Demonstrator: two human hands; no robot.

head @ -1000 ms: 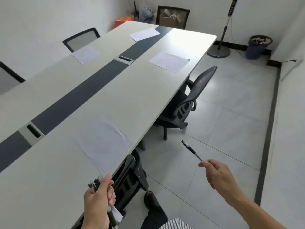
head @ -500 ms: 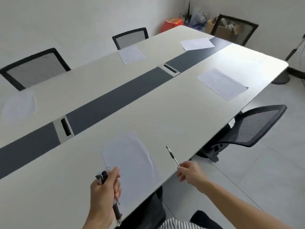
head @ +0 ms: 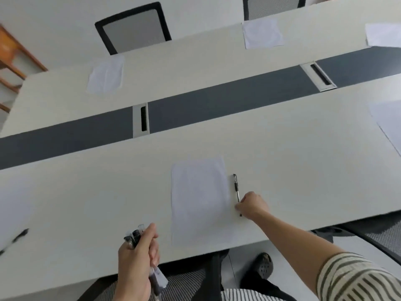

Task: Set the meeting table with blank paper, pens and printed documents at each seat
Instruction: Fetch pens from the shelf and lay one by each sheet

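Note:
A blank sheet of paper (head: 200,198) lies on the white meeting table (head: 293,161) in front of me. A black pen (head: 236,187) lies on the table just right of the sheet, and my right hand (head: 251,206) pinches its near end. My left hand (head: 135,263) grips a bundle of pens (head: 135,236) above the table's near edge. More blank sheets lie at other seats: far left (head: 106,76), far middle (head: 262,33), far right (head: 382,34) and at the right edge (head: 388,124). Another pen (head: 16,238) lies at the left edge.
A dark strip with cable slots (head: 142,119) runs down the table's middle. Mesh-backed chairs (head: 133,27) stand on the far side. A chair seat (head: 186,285) and my shoe (head: 263,265) are under the near edge. Wooden furniture (head: 13,59) stands at far left.
My view has swung left and down over the near seat. My right hand has brought its pen down onto the table beside the sheet. My left hand still holds the pen bundle.

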